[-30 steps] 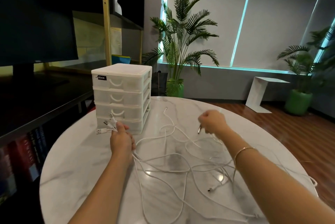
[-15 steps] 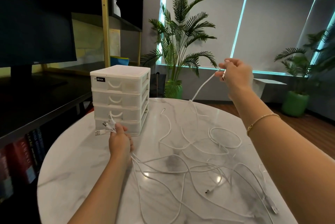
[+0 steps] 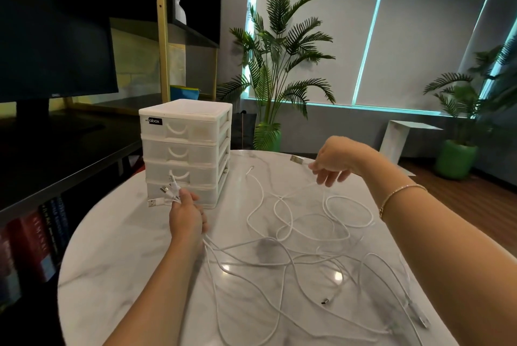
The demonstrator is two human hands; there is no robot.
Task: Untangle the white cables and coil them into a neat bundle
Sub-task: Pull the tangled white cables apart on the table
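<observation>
A round marble tabletop [image 3: 112,275] stands in a room with palm plants [image 3: 282,66], dark shelves and a monitor [image 3: 53,46]. A white four-drawer organizer [image 3: 186,154] stands on it at the far left. The white cables [image 3: 293,250] lie tangled across the tabletop. The left hand [image 3: 186,219] grips a bunch of their plug ends. The right hand [image 3: 333,161], above the tangle, pinches one cable near its USB plug [image 3: 297,160], other fingers loose

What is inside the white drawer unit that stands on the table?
The drawer unit has four shut drawers with cloudy fronts. Nothing inside shows clearly. The left hand and the cable plugs it holds cover part of the lowest drawers.
</observation>
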